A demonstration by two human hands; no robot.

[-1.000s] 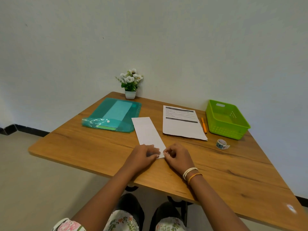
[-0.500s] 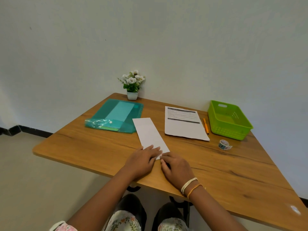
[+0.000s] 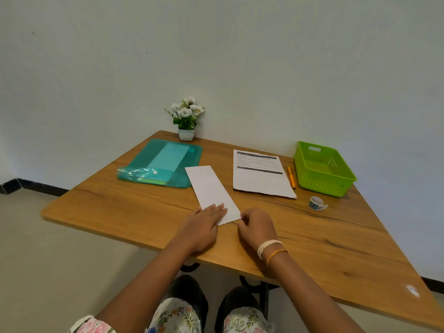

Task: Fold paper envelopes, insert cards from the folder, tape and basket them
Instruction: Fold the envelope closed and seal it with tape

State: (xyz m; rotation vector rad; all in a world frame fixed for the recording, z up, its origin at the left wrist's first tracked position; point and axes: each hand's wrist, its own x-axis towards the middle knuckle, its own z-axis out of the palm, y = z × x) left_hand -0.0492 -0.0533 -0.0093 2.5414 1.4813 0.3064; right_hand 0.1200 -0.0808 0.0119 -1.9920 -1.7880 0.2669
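Note:
A long white folded paper strip (image 3: 211,188) lies on the wooden table (image 3: 324,239), pointing away from me. My left hand (image 3: 204,224) rests flat on its near end with straight fingers. My right hand (image 3: 258,228) sits at the strip's near right corner, fingertips curled at the paper's edge. A teal plastic folder (image 3: 163,162) with cards inside lies at the back left. A green basket (image 3: 323,168) stands at the back right, with a small tape roll (image 3: 316,203) in front of it.
A printed sheet (image 3: 260,174) lies between strip and basket, with an orange pen (image 3: 291,177) beside it. A small pot of white flowers (image 3: 186,118) stands against the wall. My knees show below the table's near edge.
My left hand has flattened onto the strip's near end. My right hand slid from the middle of the near edge out to the right corner.

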